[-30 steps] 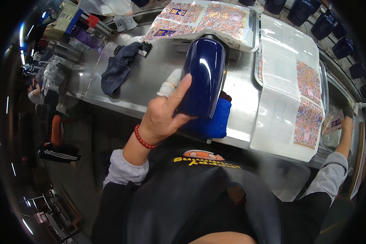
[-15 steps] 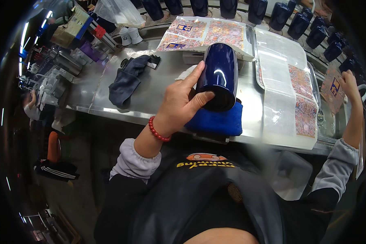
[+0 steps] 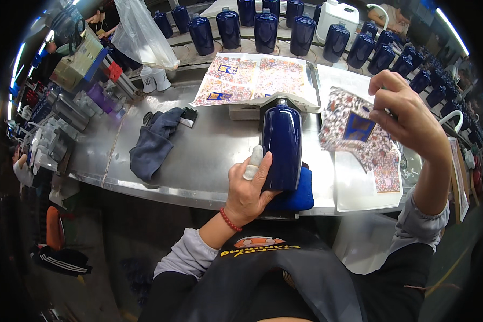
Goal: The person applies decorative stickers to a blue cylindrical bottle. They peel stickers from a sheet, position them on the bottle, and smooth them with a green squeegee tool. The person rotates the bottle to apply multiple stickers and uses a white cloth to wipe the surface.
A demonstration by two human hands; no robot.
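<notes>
A glossy dark blue bottle lies on a bright blue cloth pad, its neck pointing away from me. My left hand grips its left side and base, with a pale cover on one finger and a red bead bracelet at the wrist. To the right, my right hand is raised, pinching a patterned decal sheet with a blue panel. The decal hangs at a tilt above white backing paper, apart from the bottle.
Behind the bottle lies a printed decal sheet. A dark grey cloth rests on the steel table. Several blue bottles stand on a curved conveyor at the back, near a white jug. Another person's arm shows at the far right.
The bottle has turned from base-toward-me to neck-away and come lower onto the pad. My right hand has brought the decal leftward from the far right, over the backing paper.
</notes>
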